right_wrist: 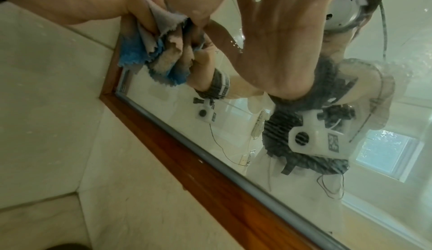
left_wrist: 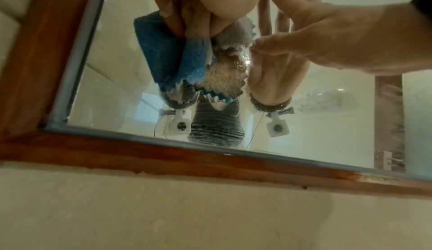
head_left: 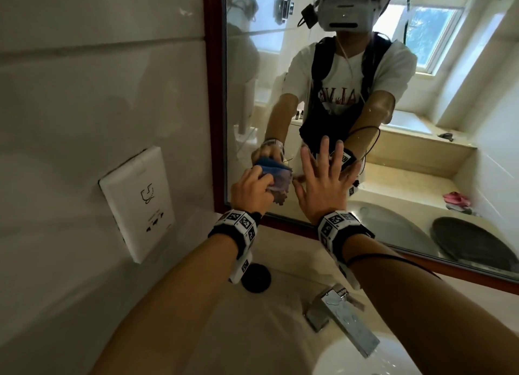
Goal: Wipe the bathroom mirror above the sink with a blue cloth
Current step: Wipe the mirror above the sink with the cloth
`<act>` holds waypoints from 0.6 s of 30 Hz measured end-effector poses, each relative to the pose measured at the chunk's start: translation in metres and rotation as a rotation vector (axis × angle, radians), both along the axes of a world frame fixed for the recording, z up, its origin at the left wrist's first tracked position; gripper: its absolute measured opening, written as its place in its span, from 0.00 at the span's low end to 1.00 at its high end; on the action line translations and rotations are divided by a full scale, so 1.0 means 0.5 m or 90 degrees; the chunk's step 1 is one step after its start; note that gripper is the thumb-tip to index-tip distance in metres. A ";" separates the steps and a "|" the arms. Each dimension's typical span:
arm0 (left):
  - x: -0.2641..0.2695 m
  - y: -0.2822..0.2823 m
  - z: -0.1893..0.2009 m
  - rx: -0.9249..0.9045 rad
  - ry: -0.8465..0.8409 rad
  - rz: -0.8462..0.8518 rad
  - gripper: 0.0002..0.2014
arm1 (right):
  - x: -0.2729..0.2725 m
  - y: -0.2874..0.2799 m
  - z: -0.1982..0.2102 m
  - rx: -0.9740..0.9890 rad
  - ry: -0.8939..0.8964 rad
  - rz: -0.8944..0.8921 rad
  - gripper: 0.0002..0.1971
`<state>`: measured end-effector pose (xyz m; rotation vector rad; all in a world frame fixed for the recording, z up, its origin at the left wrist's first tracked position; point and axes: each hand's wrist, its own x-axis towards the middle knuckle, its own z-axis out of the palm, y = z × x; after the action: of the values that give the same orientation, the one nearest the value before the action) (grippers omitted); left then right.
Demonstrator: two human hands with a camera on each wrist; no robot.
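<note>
The mirror [head_left: 295, 37] has a red-brown wooden frame [head_left: 214, 94]. My left hand [head_left: 250, 189] grips a bunched blue and grey cloth [head_left: 276, 178] and holds it against the glass near the lower left corner. In the left wrist view the fingers [left_wrist: 187, 19] curl round the cloth [left_wrist: 196, 54]. Just to the right, my right hand [head_left: 320, 183] lies flat on the glass with its fingers spread and holds nothing. In the right wrist view the cloth [right_wrist: 149, 37] shows beside my right thumb [right_wrist: 198, 9]. Water droplets speckle the glass there.
Below the mirror are a chrome faucet [head_left: 342, 315] and a white basin [head_left: 365, 355] in a beige counter. A black round object [head_left: 256, 277] sits on the counter under my left wrist. A white socket cover [head_left: 137, 203] is on the tiled wall at left.
</note>
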<state>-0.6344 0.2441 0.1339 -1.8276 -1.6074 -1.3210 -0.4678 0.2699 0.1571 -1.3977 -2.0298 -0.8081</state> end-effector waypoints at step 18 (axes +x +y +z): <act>-0.004 -0.011 -0.091 -0.137 0.004 -0.039 0.05 | -0.003 0.010 -0.015 0.019 0.017 0.011 0.40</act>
<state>-0.6363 0.2385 0.0884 -2.0182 -1.7618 -1.2047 -0.4691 0.2747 0.1498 -1.3651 -1.9995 -0.8050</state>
